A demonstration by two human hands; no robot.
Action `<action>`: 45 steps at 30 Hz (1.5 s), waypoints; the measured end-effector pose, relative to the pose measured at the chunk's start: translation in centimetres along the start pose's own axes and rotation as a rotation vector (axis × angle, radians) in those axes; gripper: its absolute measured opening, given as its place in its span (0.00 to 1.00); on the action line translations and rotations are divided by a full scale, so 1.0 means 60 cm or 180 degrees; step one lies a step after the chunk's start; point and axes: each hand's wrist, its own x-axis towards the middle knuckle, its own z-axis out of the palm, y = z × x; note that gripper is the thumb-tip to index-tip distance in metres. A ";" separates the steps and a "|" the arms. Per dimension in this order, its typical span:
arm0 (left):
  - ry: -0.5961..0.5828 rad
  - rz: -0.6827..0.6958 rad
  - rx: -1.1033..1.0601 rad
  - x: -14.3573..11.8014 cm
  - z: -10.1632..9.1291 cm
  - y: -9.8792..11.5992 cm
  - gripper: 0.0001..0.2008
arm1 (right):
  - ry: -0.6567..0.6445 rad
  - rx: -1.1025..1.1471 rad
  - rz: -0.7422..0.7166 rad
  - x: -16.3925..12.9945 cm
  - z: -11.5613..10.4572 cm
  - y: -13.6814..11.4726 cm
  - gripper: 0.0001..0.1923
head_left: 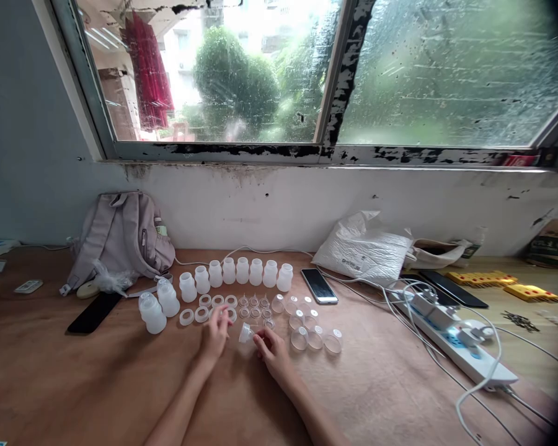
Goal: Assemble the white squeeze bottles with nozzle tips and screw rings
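small clear plastic nipple cap (246,333) pinched by right hand (270,348) above brown worktop (121,371) | left hand (216,331) loose over white plastic rings (201,314) | step judged: part pickup | next: ring alignment needed

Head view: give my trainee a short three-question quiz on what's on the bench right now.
1. True or false: the right hand holds a small clear nipple.
2. What lies just right of the row of white bottles? A) a smartphone B) a mug C) scissors
3. Fill in: the left hand is nearest the white ____.

Key: 1 true. 2 A, the smartphone. 3 rings.
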 end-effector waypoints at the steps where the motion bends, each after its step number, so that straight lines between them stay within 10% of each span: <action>1: 0.0356 -0.0012 0.0195 0.016 -0.019 -0.003 0.18 | 0.0018 -0.0004 0.0006 0.000 0.001 0.001 0.13; 10: 0.1466 0.0043 0.1701 0.135 -0.105 -0.019 0.14 | 0.0027 0.0218 0.0202 0.000 -0.001 0.006 0.15; 19: 0.2003 0.1592 0.1176 0.051 -0.069 0.017 0.08 | 0.0037 0.0388 0.0125 -0.004 0.001 0.009 0.11; 28: 0.0836 0.1509 0.0233 -0.018 0.015 -0.006 0.06 | 0.0299 0.0712 0.0246 -0.002 0.000 0.004 0.10; 35: -0.0550 0.0482 -0.0982 -0.029 0.037 -0.009 0.29 | 0.0543 0.0847 0.0334 -0.004 -0.009 -0.009 0.10; 45: -0.0521 0.0891 -0.0012 -0.029 0.036 -0.008 0.20 | 0.0714 0.0928 0.0393 -0.002 -0.015 -0.013 0.11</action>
